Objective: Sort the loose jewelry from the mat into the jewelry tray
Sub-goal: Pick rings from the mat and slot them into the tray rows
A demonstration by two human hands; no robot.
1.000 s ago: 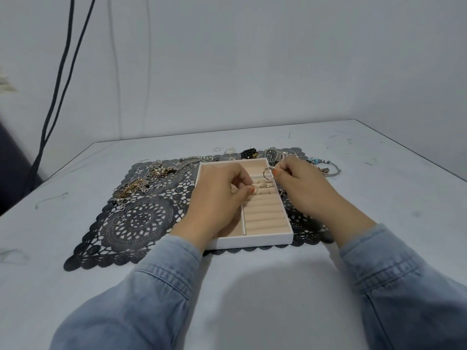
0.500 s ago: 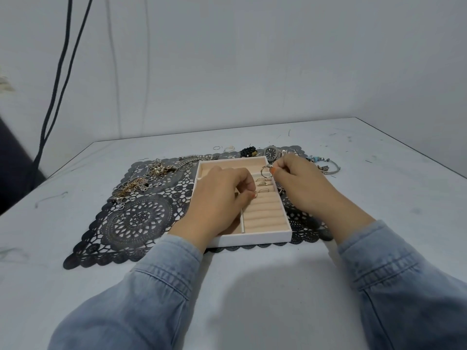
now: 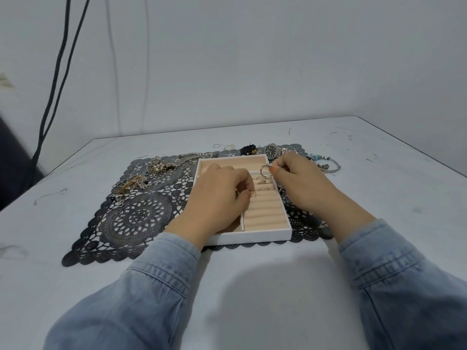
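Pinching a silver ring [image 3: 265, 171], right hand [image 3: 300, 183] hovers over the jewelry tray's [image 3: 252, 236] far rolls; left hand [image 3: 217, 195] pinches a small ring [image 3: 253, 194] mid-tray. Behind, on the mat [image 3: 136, 218], the watch [image 3: 271, 150]: dial lettering too small to read.

Left hand [image 3: 219, 195] hides tray [image 3: 252, 237] left compartment; sleeves [image 3: 141, 299] cut off at bottom edge.

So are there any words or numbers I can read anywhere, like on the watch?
None can be read.
The watch dial is too small and blurred to show any brand or numbers.
The jewelry tray and the mat show no writing.
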